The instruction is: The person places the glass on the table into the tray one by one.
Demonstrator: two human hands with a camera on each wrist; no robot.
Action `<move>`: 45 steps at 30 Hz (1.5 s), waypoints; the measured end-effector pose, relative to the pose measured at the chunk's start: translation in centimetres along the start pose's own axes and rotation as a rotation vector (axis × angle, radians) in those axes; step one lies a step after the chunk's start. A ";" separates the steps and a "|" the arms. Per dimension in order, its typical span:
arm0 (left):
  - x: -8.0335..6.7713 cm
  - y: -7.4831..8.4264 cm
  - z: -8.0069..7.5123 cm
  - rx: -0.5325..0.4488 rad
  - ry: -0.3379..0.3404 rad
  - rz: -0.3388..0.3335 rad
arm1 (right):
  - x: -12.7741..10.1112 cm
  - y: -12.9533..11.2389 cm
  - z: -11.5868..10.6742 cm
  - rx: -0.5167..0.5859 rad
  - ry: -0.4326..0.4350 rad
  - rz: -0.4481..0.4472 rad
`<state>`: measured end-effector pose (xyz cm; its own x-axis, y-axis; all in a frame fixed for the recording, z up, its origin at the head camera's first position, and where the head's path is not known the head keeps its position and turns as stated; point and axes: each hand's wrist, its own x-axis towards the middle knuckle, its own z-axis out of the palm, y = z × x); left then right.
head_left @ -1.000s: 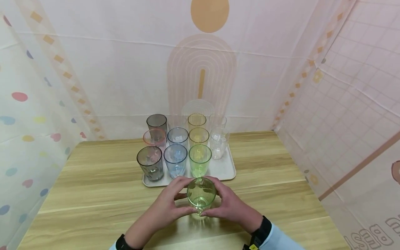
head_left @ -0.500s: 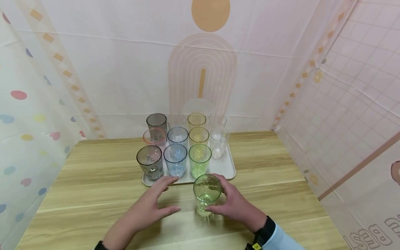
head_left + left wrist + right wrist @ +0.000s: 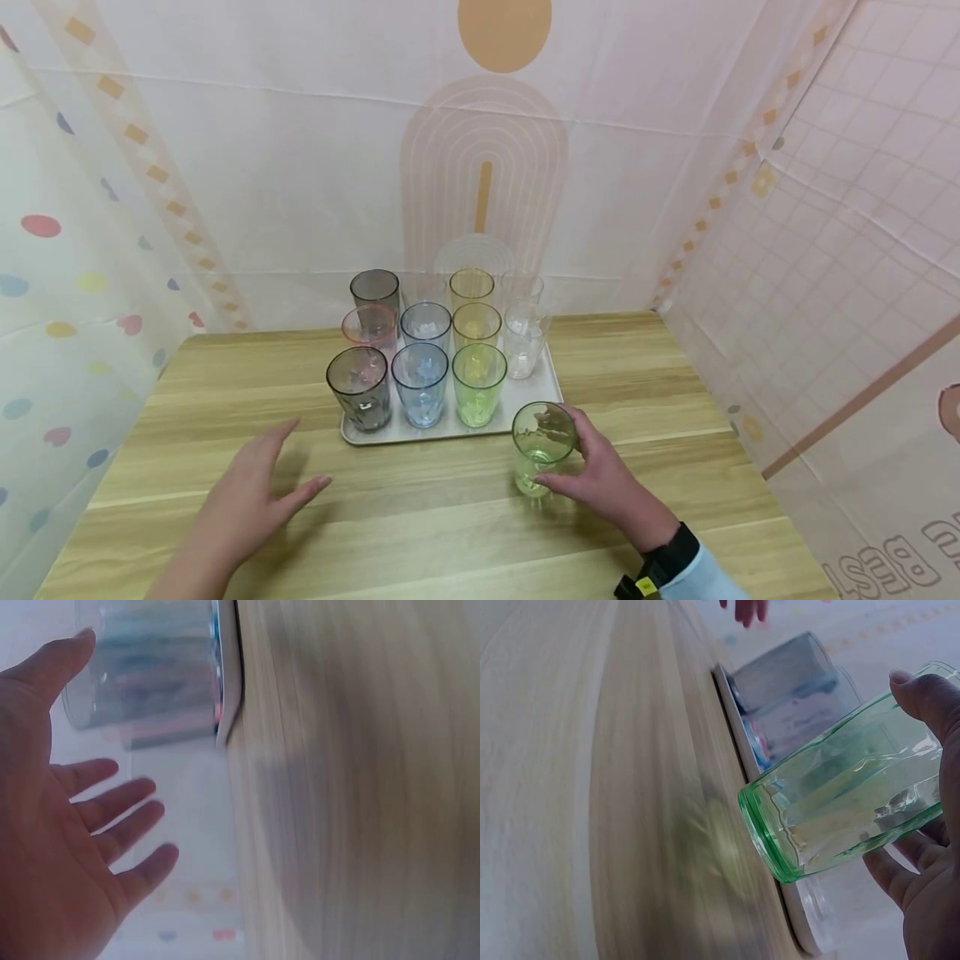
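Note:
My right hand [image 3: 592,475] grips a green glass [image 3: 542,443] just above the wooden table [image 3: 675,392], right of the tray's near right corner. In the right wrist view the green glass [image 3: 847,802] is held clear of the wood, thumb and fingers [image 3: 930,705] curled round it. My left hand [image 3: 251,492] hovers over the table at the near left with fingers spread, holding nothing; the left wrist view shows the open palm [image 3: 60,847]. A white tray [image 3: 543,400] holds several coloured glasses: grey [image 3: 360,387], blue [image 3: 420,383], green [image 3: 478,383], clear [image 3: 522,340].
Patterned fabric walls close in the table on the left, back and right. The tray's rim [image 3: 229,705] and a bluish glass [image 3: 142,667] show in the left wrist view. Bare wood lies in front of the tray between my hands.
Both hands held the green glass in front of the tray; the left hand let go and drew back left. The right hand carried the glass right and slightly farther.

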<state>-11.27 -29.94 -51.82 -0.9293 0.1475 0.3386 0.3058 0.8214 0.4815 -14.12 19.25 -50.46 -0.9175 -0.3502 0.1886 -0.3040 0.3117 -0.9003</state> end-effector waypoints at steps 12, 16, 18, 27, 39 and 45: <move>0.0 -1.3 0.2 0.016 0.001 -0.036 | 2.7 0.9 -1.4 0.016 0.059 -0.034; 0.1 -1.2 0.5 0.034 -0.009 -0.055 | 5.2 1.4 -1.6 0.081 0.070 -0.028; 0.1 -1.1 0.5 0.043 -0.016 -0.065 | 6.4 1.6 -1.7 0.107 0.067 -0.016; 0.3 -1.1 0.8 0.048 -0.039 -0.080 | 9.5 2.2 -1.6 0.029 0.111 0.071; 0.4 -1.0 0.5 0.046 -0.038 -0.086 | 9.8 3.3 -0.6 0.044 0.109 0.095; 0.5 -1.2 0.6 0.046 -0.030 -0.082 | 9.8 3.4 -0.5 0.027 0.129 0.093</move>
<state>-12.25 -30.51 -52.71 -0.9569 0.0944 0.2748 0.2191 0.8555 0.4691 -24.26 17.34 -51.51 -0.9671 -0.2046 0.1511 -0.2108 0.3127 -0.9262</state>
